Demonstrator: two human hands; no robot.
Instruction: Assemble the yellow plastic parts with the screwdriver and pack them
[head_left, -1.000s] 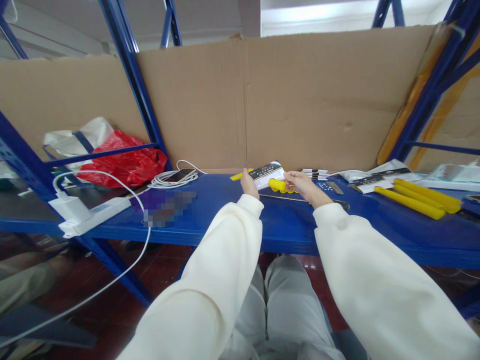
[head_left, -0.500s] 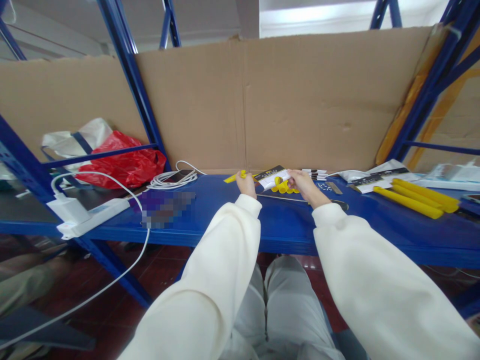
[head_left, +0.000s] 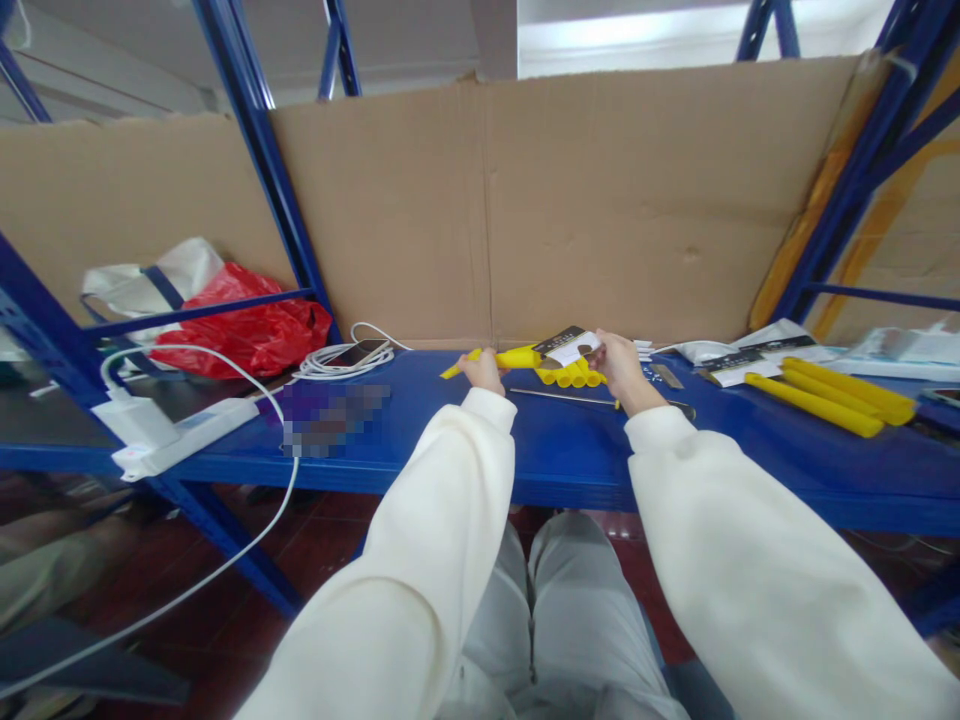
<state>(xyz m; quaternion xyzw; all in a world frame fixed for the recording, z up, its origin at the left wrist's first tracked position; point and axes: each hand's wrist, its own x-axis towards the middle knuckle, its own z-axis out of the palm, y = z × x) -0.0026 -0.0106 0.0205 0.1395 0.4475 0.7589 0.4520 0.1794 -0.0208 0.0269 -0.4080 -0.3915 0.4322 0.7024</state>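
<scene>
My left hand (head_left: 484,372) is closed around a yellow tube (head_left: 519,358), which sticks out on both sides of the fist. The tube's right end meets a black and white printed card sleeve (head_left: 568,346); whether it runs inside is not clear. My right hand (head_left: 619,364) pinches the far right end of that sleeve. Just beneath lie several yellow tubes (head_left: 573,377), ends facing me. A long thin metal rod (head_left: 562,397) with a dark handle lies in front of them, the handle partly behind my right wrist.
More yellow tubes (head_left: 847,390) and flat printed sleeves (head_left: 757,358) lie to the right on the blue table (head_left: 420,440). At left are a white power strip (head_left: 195,435), a coiled white cable (head_left: 341,362) and a red plastic bag (head_left: 240,325). Cardboard (head_left: 637,200) walls the back.
The tube and sleeve are now lined up end to end; before, the sleeve was tilted with a yellow tube end showing at it. My left hand moved slightly left, my right slightly right.
</scene>
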